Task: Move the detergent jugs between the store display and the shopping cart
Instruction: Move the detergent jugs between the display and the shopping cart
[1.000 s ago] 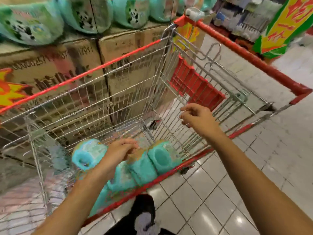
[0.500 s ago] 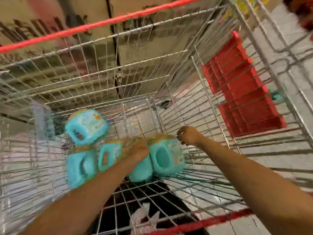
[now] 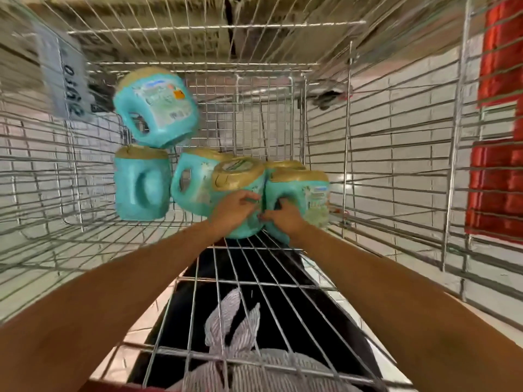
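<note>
Shopping cart (image 3: pixel 396 176) is filling the whole view, wire walls closing in left, right and far, top open. Display cartons (image 3: pixel 169 12) are showing through the far wall, red seat flap (image 3: pixel 498 142) hanging on the right side. All visible jugs are sitting bunched at the far end of the basket: top jug (image 3: pixel 155 106) is perching tilted on left jug (image 3: pixel 141 182), back jug (image 3: pixel 192 182) is standing just beside those, and centre jug (image 3: pixel 240 176) and right jug (image 3: pixel 302 190) are touching each other nearest the person. Left hand (image 3: pixel 236 207) is curling round the centre jug's near side, right hand (image 3: pixel 283 217) is hooking fingers into the right jug's handle, so both are grasping, though blur is hiding the exact finger placement. Reading this as the unload step: pulling two jugs out for the display. Next move is calling for a firm handle grip and a straight lift up, then over the rim. Near floor of the basket is giving open room to drag back first. Watching the right wall, close to the right jug, and the top jug, which is looking ready to topple if the pile gets nudged.
</note>
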`<action>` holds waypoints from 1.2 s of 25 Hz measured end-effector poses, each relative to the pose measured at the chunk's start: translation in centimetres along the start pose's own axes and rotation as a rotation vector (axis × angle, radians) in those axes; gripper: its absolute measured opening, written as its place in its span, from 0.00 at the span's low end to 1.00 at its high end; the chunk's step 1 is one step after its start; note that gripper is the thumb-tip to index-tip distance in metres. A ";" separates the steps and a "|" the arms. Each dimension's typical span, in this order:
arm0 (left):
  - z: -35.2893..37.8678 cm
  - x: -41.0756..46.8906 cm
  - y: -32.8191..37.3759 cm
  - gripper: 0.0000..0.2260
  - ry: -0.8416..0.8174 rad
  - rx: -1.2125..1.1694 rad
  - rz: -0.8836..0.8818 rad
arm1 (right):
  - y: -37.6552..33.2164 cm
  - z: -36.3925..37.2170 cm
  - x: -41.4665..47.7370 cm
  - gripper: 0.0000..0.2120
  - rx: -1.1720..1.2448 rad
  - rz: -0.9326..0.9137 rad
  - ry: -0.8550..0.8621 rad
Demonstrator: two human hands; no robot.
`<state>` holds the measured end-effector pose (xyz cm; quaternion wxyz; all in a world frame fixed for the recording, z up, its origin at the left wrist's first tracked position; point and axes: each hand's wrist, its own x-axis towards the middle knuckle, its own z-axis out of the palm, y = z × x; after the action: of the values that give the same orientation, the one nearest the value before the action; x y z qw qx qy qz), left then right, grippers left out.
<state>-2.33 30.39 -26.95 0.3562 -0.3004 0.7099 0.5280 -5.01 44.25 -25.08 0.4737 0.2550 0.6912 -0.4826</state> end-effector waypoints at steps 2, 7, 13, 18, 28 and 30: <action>-0.2 -0.1 -0.2 0.11 -0.006 -0.023 -0.008 | -0.3 -0.8 0.1 0.19 0.020 0.026 0.013; -0.3 -0.6 0.4 0.09 -0.001 -0.048 -0.041 | -1.8 -5.3 -0.6 0.09 0.133 0.097 0.226; 0.3 -1.7 2.6 0.10 -0.072 -0.286 -0.167 | -4.4 -10.1 -3.3 0.21 0.293 0.106 -0.007; -0.5 -3.6 4.2 0.16 -0.170 -0.629 -0.250 | -4.8 -10.3 -5.7 0.25 0.476 0.076 -0.264; -6.0 -8.9 9.7 0.18 -0.125 -0.890 0.107 | -12.0 -8.6 -9.9 0.29 0.541 -0.040 -0.462; -7.6 -10.8 10.4 0.16 -0.127 -0.943 0.177 | -13.6 -7.3 -11.1 0.28 0.527 -0.083 -0.436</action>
<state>-5.96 26.27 -11.05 0.1777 -0.3346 0.3930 0.8379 -14.37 46.54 -8.65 0.5081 0.2311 0.4350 -0.7066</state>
